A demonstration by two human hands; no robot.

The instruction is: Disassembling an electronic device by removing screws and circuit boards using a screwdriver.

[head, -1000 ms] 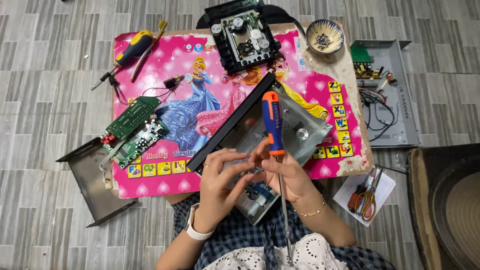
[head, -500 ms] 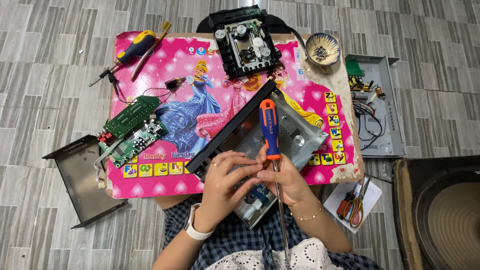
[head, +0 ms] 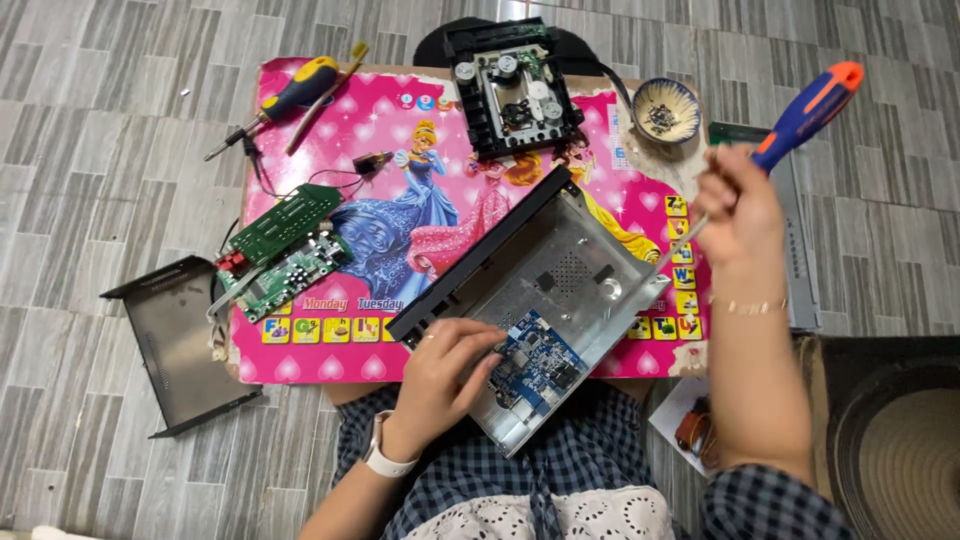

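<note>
On the pink table (head: 300, 340), the open metal chassis (head: 560, 270) lay tilted toward the person's lap. The left hand (head: 450, 365) rested fingers on the blue circuit board (head: 535, 365) seated inside. The right hand (head: 738, 210) gripped the orange-blue screwdriver (head: 800, 115), lifted clear; board removal seemingly underway, needing careful lifting.
</note>
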